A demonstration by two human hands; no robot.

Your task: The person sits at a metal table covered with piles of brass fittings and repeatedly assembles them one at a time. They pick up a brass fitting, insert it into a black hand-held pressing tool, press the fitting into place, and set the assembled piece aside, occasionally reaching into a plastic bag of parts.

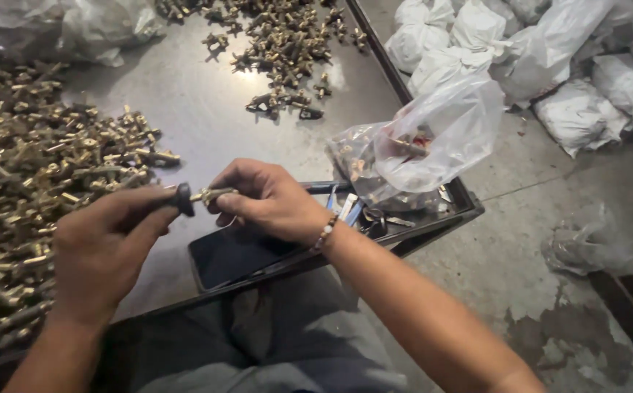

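My left hand (105, 244) pinches a small black round knob (184, 199) between thumb and fingers. My right hand (269, 198) grips a short brass fitting (213, 194) whose end meets the black knob. Both hands hover over the near edge of a dark metal tray table (207, 109). A beaded bracelet sits on my right wrist. A big heap of brass fittings (32, 182) lies just left of my left hand.
A dark phone (236, 251) lies face up under my right hand. A clear plastic bag (422, 145) with parts rests on the tray's right corner, keys beside it. A second pile of brass fittings (280, 44) lies farther back. White sacks (549, 51) crowd the concrete floor at right.
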